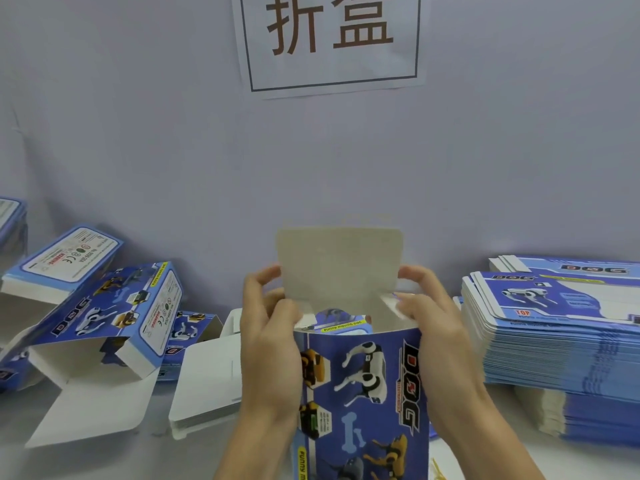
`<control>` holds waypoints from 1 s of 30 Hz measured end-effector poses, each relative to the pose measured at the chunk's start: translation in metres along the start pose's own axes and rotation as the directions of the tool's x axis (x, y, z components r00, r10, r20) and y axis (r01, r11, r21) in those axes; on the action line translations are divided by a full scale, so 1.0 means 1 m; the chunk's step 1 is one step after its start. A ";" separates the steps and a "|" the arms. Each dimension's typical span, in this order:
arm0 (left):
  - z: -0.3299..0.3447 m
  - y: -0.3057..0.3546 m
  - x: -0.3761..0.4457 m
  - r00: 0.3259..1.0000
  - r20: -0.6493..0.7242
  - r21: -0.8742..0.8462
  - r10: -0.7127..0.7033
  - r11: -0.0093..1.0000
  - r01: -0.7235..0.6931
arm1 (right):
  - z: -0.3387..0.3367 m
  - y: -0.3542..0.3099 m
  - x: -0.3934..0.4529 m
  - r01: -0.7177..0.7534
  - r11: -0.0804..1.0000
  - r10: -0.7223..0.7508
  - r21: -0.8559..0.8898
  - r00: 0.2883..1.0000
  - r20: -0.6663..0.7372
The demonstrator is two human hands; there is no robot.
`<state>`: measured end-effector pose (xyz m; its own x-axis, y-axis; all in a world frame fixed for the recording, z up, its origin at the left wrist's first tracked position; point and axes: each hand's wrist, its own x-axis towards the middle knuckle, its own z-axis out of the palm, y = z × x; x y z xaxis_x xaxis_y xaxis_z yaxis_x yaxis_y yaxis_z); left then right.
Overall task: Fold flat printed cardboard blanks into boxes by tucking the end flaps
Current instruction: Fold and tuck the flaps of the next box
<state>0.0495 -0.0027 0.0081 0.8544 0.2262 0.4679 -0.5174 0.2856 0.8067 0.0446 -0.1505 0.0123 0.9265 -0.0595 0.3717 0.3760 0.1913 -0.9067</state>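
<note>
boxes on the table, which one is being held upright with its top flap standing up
The box at centre, gripped by the left hand and right hand, its plain lid flap raised. The folded boxes at left lie tipped over; the flat blanks at right are stacked.

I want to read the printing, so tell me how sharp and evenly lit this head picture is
Head view: soft, even light, no hard shadows or glare; the box held by the left hand and right hand is slightly blurred, only its large "DOG" legible; the stack of blanks and wall sign curve with wide-angle distortion.
</note>
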 end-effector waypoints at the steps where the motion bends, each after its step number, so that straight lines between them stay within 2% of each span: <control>1: -0.001 -0.001 0.000 0.999 -0.022 -0.016 0.033 0.999 -0.034 | 0.001 0.002 0.000 0.022 0.997 -0.021 0.077 1.000 -0.018; 3: -0.002 -0.002 -0.001 0.996 -0.037 -0.060 0.082 0.995 -0.084 | 0.002 0.006 -0.001 0.058 0.983 -0.042 0.174 0.995 -0.095; 5: -0.004 -0.004 -0.002 0.997 -0.008 -0.066 0.071 0.995 -0.071 | 0.002 0.008 -0.001 0.068 0.986 -0.050 0.156 0.992 -0.112; 9: -0.007 -0.005 -0.003 0.987 0.143 0.034 0.072 0.996 -0.078 | -0.002 0.011 0.001 0.018 0.985 -0.004 0.171 0.997 -0.081; 13: -0.009 -0.007 -0.004 0.968 0.229 0.117 0.098 0.985 -0.127 | -0.009 0.017 0.006 -0.017 0.989 0.015 0.147 1.000 0.014; 18: -0.016 -0.009 -0.004 0.969 0.245 0.155 0.035 0.985 -0.075 | -0.015 0.019 0.009 -0.005 0.996 0.000 0.084 0.998 0.064; 23: -0.011 -0.002 -0.006 0.957 0.290 0.194 0.027 0.977 -0.086 | -0.023 0.015 0.013 -0.050 0.997 0.033 0.062 0.966 0.257; 30: -0.027 0.005 -0.002 0.906 0.421 0.287 -0.056 0.955 -0.074 | -0.029 0.014 0.005 -0.066 0.991 0.026 0.116 0.948 0.318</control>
<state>0.0443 0.0231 0.0018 0.8233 -0.2029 0.5302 -0.5434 -0.0114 0.8394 0.0551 -0.1764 -0.0046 0.8821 0.2604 0.3926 0.3098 0.3072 -0.8998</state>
